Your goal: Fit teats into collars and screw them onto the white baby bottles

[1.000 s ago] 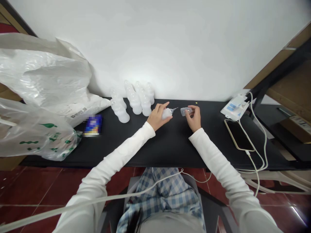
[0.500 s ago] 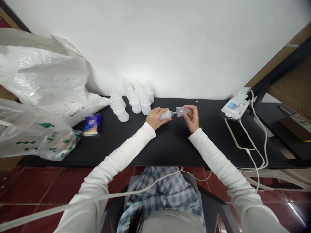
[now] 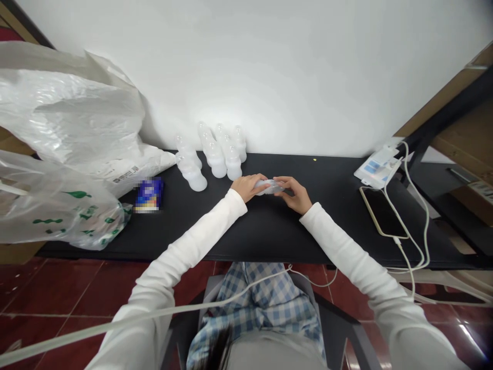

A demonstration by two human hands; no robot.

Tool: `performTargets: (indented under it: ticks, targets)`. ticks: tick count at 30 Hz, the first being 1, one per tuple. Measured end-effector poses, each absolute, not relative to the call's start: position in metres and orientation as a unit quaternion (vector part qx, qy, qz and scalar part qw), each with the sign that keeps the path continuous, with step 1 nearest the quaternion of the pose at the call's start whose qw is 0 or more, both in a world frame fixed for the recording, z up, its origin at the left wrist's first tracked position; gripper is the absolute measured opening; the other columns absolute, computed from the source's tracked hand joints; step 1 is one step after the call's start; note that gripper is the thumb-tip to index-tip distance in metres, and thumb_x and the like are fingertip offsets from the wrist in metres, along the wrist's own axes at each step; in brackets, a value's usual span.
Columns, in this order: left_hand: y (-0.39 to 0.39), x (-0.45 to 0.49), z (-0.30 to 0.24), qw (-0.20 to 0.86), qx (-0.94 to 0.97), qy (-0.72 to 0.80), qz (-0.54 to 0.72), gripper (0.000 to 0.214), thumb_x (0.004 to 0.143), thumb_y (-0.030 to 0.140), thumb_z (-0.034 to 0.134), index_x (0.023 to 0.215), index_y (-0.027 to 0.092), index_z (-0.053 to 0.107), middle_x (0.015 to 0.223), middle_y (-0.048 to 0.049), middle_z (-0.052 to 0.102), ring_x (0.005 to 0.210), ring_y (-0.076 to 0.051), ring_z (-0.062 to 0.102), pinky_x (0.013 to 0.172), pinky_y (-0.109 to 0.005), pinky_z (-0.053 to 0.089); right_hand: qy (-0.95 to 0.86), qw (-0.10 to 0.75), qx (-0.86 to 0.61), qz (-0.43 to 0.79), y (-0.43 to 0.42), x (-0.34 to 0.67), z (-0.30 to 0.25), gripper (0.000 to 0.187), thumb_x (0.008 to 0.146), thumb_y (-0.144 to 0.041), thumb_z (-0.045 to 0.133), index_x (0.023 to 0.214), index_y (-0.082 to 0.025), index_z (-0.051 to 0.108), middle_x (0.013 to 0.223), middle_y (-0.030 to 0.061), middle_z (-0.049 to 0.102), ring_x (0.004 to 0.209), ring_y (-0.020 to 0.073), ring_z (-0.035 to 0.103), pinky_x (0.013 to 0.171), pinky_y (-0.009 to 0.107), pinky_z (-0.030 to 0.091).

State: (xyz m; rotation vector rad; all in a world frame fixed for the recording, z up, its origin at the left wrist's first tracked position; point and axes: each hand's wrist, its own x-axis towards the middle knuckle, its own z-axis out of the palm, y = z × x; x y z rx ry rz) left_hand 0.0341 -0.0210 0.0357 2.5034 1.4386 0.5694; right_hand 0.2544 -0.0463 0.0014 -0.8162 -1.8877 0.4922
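Observation:
Above the black table (image 3: 269,231), my left hand (image 3: 245,188) is closed round a small white bottle (image 3: 262,185) lying sideways, its top pointing right. My right hand (image 3: 296,195) pinches a clear plastic cap (image 3: 276,188) at the bottle's top end. Cap and bottle now meet, the cap sitting over the nozzle; whether it is fully seated I cannot tell. Several similar white bottles (image 3: 197,181) with clear domed caps stand grouped at the back, left of my hands.
A blue packet (image 3: 149,195), partly pixelated, lies at the left beside a printed clear bag (image 3: 77,216) and a large white plastic bag (image 3: 84,118). A phone (image 3: 383,211), white cables (image 3: 425,226) and a white-and-blue pack (image 3: 377,167) occupy the right end. The white wall (image 3: 292,77) rises behind.
My right hand has moved left, bringing the clear cap over the nozzle that showed earlier in the gap. The left hand keeps hold of the bottle. The view has shifted slightly.

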Motion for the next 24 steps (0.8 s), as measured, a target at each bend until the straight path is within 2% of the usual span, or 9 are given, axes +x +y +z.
performTargets:
  ticks: [3, 6, 8, 10, 12, 15, 19, 24]
  targets:
    - [-0.017, 0.029, 0.043, 0.146, 0.841, 0.5, 0.15, 0.043, 0.103, 0.053, 0.037, 0.118, 0.029, 0.07, 0.103, -0.0011, 0.078, 0.095, -0.021, 0.074, 0.074, -0.028, 0.051, -0.796, 0.459, -0.35, 0.181, -0.046, 0.253, 0.001, 0.022, 0.092, -0.046, 0.064, 0.1, -0.026, 0.059, 0.122, 0.0088, 0.069, 0.112, 0.0222, 0.068, 0.091, 0.043, 0.06]
    - [-0.017, 0.028, 0.046, 0.149, 0.843, 0.499, 0.137, 0.05, 0.106, 0.046, 0.025, 0.125, 0.027, 0.068, 0.105, -0.0031, 0.078, 0.094, -0.021, 0.074, 0.075, -0.029, 0.052, -0.805, 0.436, -0.375, 0.149, -0.045, 0.249, 0.003, 0.029, 0.093, -0.052, 0.058, 0.105, -0.026, 0.059, 0.121, 0.0095, 0.069, 0.111, 0.0225, 0.067, 0.093, 0.043, 0.057]
    - [-0.021, 0.031, 0.045, 0.136, 0.852, 0.485, 0.141, 0.05, 0.107, 0.04, 0.022, 0.129, 0.027, 0.065, 0.11, -0.0031, 0.077, 0.094, -0.02, 0.074, 0.076, -0.029, 0.053, -0.805, 0.423, -0.395, 0.13, -0.046, 0.247, 0.005, 0.032, 0.094, -0.056, 0.054, 0.102, -0.025, 0.058, 0.112, 0.0089, 0.07, 0.101, 0.022, 0.068, 0.087, 0.039, 0.057]
    - [-0.028, 0.037, 0.042, 0.119, 0.86, 0.474, 0.148, 0.048, 0.107, 0.038, 0.022, 0.132, 0.028, 0.062, 0.113, -0.0025, 0.077, 0.094, -0.019, 0.075, 0.076, -0.029, 0.053, -0.796, 0.405, -0.433, 0.122, -0.048, 0.242, 0.008, 0.034, 0.094, -0.057, 0.049, 0.092, -0.024, 0.056, 0.093, 0.0056, 0.068, 0.082, 0.0191, 0.065, 0.075, 0.034, 0.054]
    - [-0.035, 0.044, 0.039, 0.093, 0.861, 0.476, 0.155, 0.046, 0.107, 0.039, 0.025, 0.135, 0.027, 0.059, 0.114, -0.004, 0.076, 0.092, -0.019, 0.075, 0.073, -0.029, 0.052, -0.775, 0.382, -0.489, 0.12, -0.052, 0.237, 0.013, 0.033, 0.096, -0.053, 0.044, 0.081, -0.024, 0.05, 0.076, 0.0011, 0.06, 0.067, 0.016, 0.056, 0.066, 0.029, 0.046]
    - [-0.041, 0.051, 0.034, 0.043, 0.861, 0.478, 0.168, 0.048, 0.107, 0.042, 0.026, 0.136, 0.023, 0.059, 0.106, -0.0088, 0.077, 0.087, -0.021, 0.075, 0.069, -0.029, 0.051, -0.726, 0.355, -0.574, 0.133, -0.057, 0.228, 0.022, 0.029, 0.097, -0.043, 0.037, 0.075, -0.025, 0.042, 0.062, -0.0025, 0.048, 0.056, 0.0149, 0.047, 0.061, 0.027, 0.034]
    - [-0.041, 0.054, 0.027, 0.016, 0.862, 0.473, 0.18, 0.052, 0.105, 0.05, 0.03, 0.13, 0.02, 0.064, 0.096, -0.012, 0.076, 0.084, -0.023, 0.074, 0.075, -0.033, 0.05, -0.676, 0.349, -0.618, 0.195, -0.057, 0.222, 0.029, 0.031, 0.095, -0.039, 0.034, 0.068, -0.024, 0.035, 0.058, -0.0029, 0.044, 0.055, 0.015, 0.041, 0.06, 0.027, 0.028]
    - [-0.038, 0.051, 0.026, 0.017, 0.863, 0.465, 0.197, 0.048, 0.101, 0.055, 0.039, 0.116, 0.019, 0.067, 0.099, -0.0114, 0.073, 0.091, -0.022, 0.071, 0.08, -0.033, 0.049, -0.661, 0.373, -0.609, 0.231, -0.058, 0.226, 0.026, 0.04, 0.098, -0.052, 0.028, 0.071, -0.025, 0.038, 0.064, -0.0019, 0.05, 0.062, 0.0171, 0.048, 0.063, 0.028, 0.033]
